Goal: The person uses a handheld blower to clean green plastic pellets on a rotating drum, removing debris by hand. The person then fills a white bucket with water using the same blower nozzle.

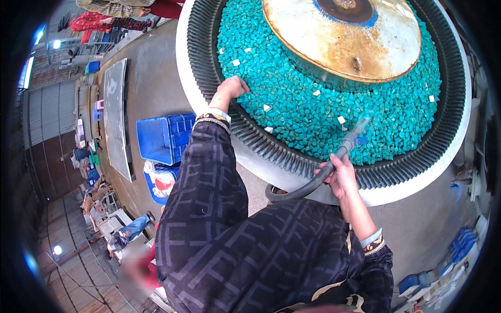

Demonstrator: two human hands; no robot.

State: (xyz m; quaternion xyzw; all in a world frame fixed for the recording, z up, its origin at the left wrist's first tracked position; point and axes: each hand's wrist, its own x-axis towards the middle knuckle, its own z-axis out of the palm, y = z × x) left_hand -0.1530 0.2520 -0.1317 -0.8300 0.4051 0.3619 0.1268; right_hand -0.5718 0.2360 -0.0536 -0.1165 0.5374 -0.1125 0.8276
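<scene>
A large round tub [183,52] with a white rim and black ribbed lining holds many turquoise-coloured stones [292,117], with several white pieces scattered among them. My right hand [340,175] grips a grey hose [308,189] near its end. The hose's nozzle [359,127], with a blue valve lever [361,141], points over the stones, and a pale blur of water seems to leave it. At the tub's left inner edge, my left hand [235,87] touches the stones with curled fingers; whatever they hold is hidden.
A rusty white round cover [334,44] rises from the tub's middle. Blue crates [164,138] stand on the floor at left, one holding white and red material, beside a flat grey panel [116,117]. Other people [104,22] are at the far left. More blue bins [462,245] lie at lower right.
</scene>
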